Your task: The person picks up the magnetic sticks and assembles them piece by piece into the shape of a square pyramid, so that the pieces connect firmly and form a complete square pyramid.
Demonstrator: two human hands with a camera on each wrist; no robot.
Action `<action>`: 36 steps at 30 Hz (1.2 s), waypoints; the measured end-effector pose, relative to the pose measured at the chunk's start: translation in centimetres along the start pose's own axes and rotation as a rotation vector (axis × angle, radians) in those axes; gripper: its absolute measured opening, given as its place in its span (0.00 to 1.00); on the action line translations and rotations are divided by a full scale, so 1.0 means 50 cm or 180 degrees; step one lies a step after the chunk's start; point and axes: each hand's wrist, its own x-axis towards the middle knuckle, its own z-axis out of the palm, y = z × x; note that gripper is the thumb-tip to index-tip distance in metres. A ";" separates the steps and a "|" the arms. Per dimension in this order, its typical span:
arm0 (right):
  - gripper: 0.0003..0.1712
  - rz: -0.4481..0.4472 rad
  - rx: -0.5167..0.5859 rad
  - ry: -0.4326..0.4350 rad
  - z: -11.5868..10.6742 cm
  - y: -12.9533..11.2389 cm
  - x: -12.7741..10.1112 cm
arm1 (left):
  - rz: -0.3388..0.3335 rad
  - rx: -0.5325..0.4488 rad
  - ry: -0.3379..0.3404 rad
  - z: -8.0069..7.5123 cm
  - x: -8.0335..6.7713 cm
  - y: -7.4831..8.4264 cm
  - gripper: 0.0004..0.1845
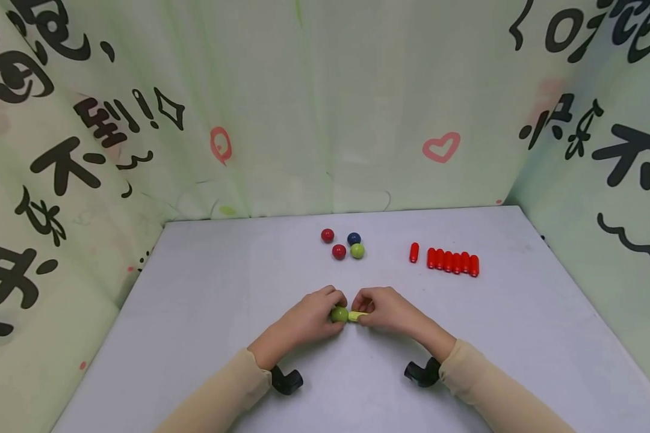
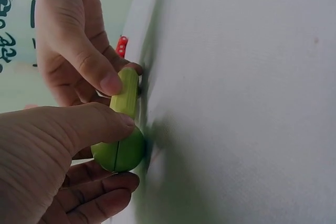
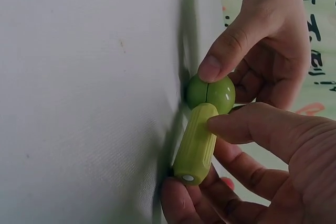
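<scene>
My left hand [image 1: 316, 313] pinches a green ball [image 1: 339, 314] between thumb and fingers, just above the grey table [image 1: 206, 300]. My right hand [image 1: 381, 310] pinches a yellow-green rod [image 1: 357, 316] whose end touches the ball. In the left wrist view the green ball [image 2: 118, 150] meets the rod [image 2: 125, 93]. The right wrist view shows the rod [image 3: 195, 142] butted against the ball [image 3: 211, 92], with a small metal disc at its free end.
Beyond the hands lie two red balls [image 1: 333, 243], a blue ball [image 1: 354, 238] and a green ball [image 1: 357, 251]. To the right lies a row of several red rods [image 1: 452, 261], one [image 1: 414, 252] set apart. Printed cloth walls enclose the table.
</scene>
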 end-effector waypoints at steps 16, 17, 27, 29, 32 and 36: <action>0.07 0.0221 -0.0080 0.0236 -0.031 0.023 0.027 | -0.0098 -0.0139 -0.0001 -0.004 -0.003 -0.007 0.14; 0.07 0.0242 -0.0085 0.0268 -0.033 0.025 0.032 | -0.0111 -0.0151 0.0004 -0.005 -0.004 -0.008 0.14; 0.11 0.0365 -0.0088 0.0525 -0.057 0.042 0.079 | -0.0044 -0.0191 0.0028 -0.007 -0.002 -0.019 0.11; 0.12 0.0376 -0.0075 0.0595 -0.060 0.043 0.087 | -0.0049 -0.0196 0.0018 -0.008 -0.002 -0.018 0.11; 0.15 0.0371 -0.0072 0.0749 -0.061 0.044 0.101 | -0.0054 -0.0192 0.0022 -0.011 -0.002 -0.017 0.11; 0.19 0.0312 -0.0170 0.0956 -0.062 0.045 0.121 | -0.0023 -0.0193 0.0048 -0.012 -0.003 -0.017 0.10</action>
